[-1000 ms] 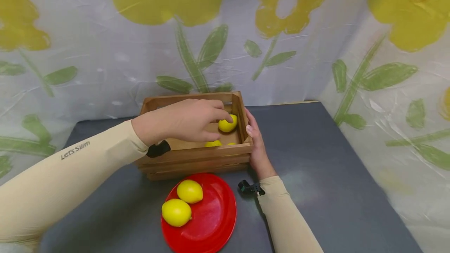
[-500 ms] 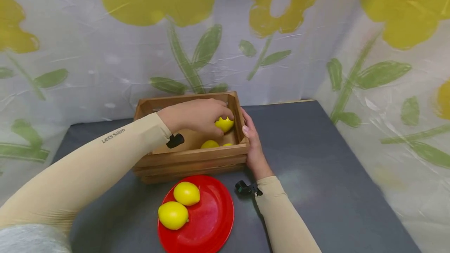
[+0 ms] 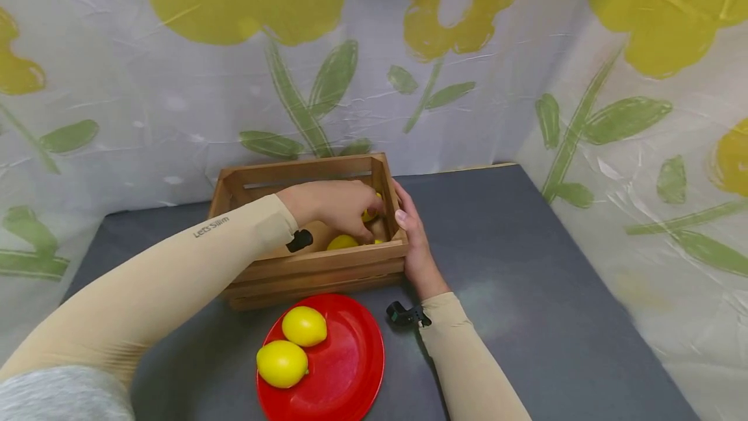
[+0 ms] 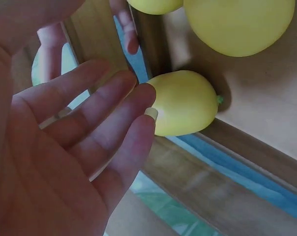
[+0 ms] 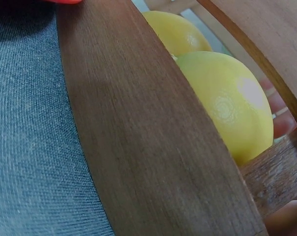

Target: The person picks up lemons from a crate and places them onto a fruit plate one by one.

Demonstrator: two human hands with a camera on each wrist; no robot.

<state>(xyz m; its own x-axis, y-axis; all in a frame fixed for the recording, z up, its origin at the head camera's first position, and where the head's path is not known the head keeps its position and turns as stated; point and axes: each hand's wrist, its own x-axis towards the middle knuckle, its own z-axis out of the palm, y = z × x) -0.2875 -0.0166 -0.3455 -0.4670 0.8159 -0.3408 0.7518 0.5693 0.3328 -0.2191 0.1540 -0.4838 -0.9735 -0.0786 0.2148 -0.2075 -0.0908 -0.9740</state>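
While the red plate [image 3: 350, 369] sits just in front of the wooden crate [image 3: 321, 271], two lemons [image 3: 282, 364] lie close together on it, toward the crate's left end. Inside the crate, by its front wall, a near lemon [image 3: 342, 242] shows in part, with a yellow sliver to its right. At the crate's right end the right hand [image 3: 419, 252] lies against the outer wall, fingers fairly straight, pressing rather than wrapped round; it has kept that place over the last second. Inside that same end, the left hand [image 3: 336, 205] has sunk deeper, hiding most of the far lemon [image 3: 368, 216]. The left wrist view shows its fingers extended and slightly parted, a lemon right at their tips; I cannot tell whether they touch it. The reach into the crate is thus further along, I judge, with no lemon visibly gripped. Behind the crate hangs a flower-patterned cloth [image 3: 485, 102].
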